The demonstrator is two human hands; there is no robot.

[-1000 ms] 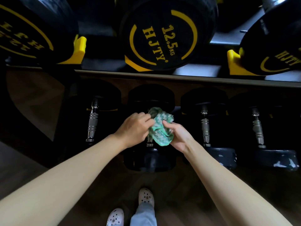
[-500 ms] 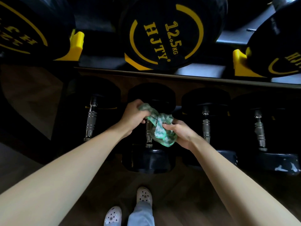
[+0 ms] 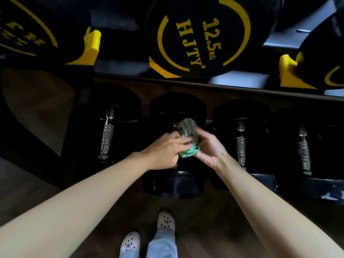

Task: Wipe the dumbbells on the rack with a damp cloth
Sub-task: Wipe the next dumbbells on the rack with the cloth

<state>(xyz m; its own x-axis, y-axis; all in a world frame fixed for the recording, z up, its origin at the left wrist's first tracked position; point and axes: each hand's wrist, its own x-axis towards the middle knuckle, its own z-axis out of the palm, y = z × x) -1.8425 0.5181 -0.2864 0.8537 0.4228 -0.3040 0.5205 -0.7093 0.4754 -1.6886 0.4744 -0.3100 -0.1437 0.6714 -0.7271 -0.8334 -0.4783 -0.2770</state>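
**Cloth bunched in both hands over lower row**

I count four dumbbells on the rack's [image 3: 232,88] lower row and three dumbbell ends on the upper row. The middle one [image 3: 202,40] is marked 12.5 KG. One green cloth [image 3: 187,135], balled up, is held just above the handle of the second lower dumbbell [image 3: 173,183] from the left. Left hand [image 3: 163,149]: fingers pinching the cloth's near side. Right hand [image 3: 210,148]: fingers curled round its far side, tips blurred. Two white clogs [image 3: 165,220] on the floor.
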